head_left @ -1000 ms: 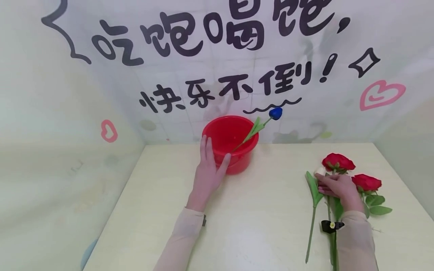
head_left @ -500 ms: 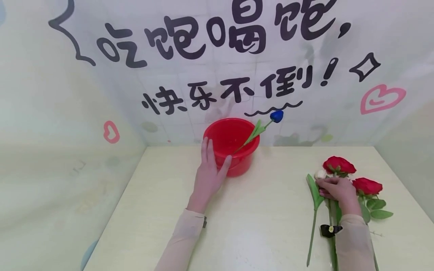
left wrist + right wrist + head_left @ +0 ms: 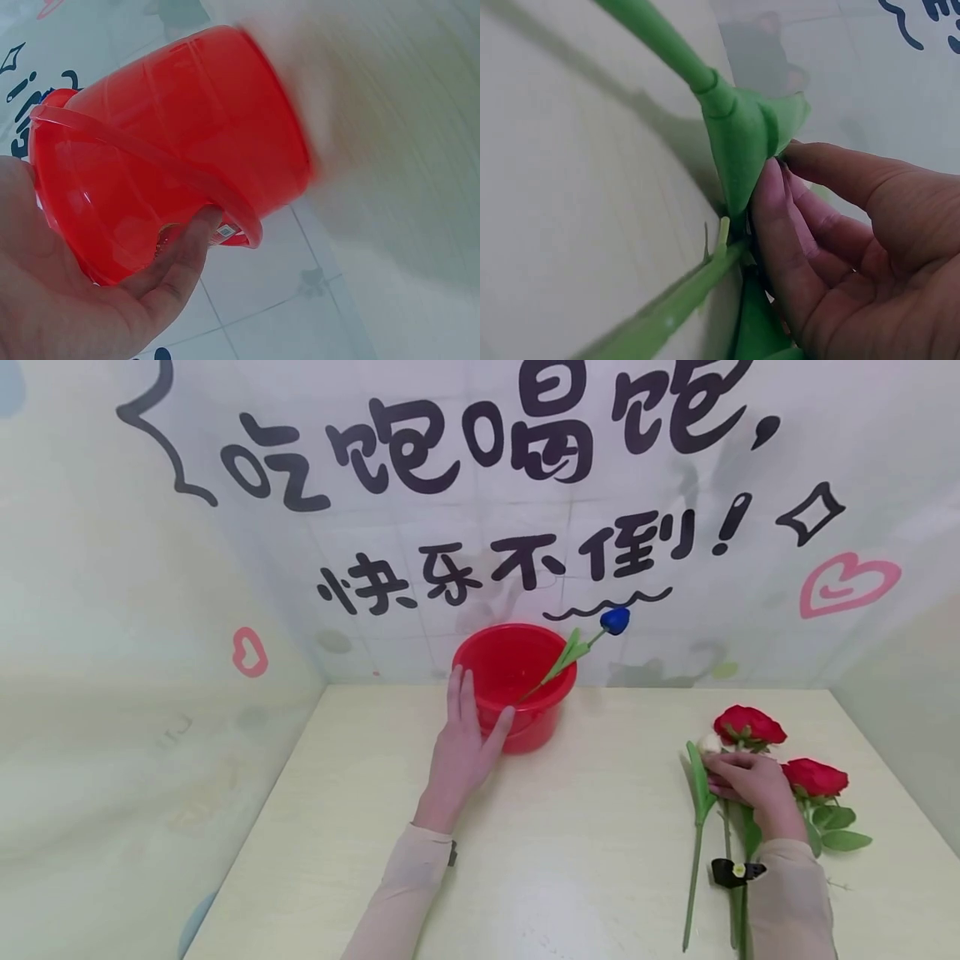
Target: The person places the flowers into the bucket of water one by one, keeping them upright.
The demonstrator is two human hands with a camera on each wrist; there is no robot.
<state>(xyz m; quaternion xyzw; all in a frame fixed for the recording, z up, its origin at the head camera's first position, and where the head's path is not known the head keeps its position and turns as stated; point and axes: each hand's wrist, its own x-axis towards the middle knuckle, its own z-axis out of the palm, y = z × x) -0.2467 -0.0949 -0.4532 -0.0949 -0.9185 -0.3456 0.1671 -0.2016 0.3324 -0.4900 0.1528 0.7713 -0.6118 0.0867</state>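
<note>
In the head view, a red bucket (image 3: 536, 731) stands near the back wall. My left hand (image 3: 459, 752) holds it from the front left, fingers and thumb spread around its wall. The bucket's handle (image 3: 150, 154) hangs down along the side in the left wrist view. Inside the bucket leans a blue tulip (image 3: 615, 621), its bloom beyond the rim. At the right, my right hand (image 3: 753, 789) pinches a white tulip (image 3: 709, 743) just below its bloom. The tulip's green leaf (image 3: 739, 142) hides part of the grip in the right wrist view.
Two red flowers (image 3: 750, 725) with green stems and leaves (image 3: 847, 841) lie beside and partly under my right hand. The pale tabletop (image 3: 570, 843) ends at the printed back wall (image 3: 435, 460), with side walls left and right.
The white tulip's leaf and stem shift slightly to the right with the right hand's fingers. The left hand and bucket keep their place; the view tilts a little.
</note>
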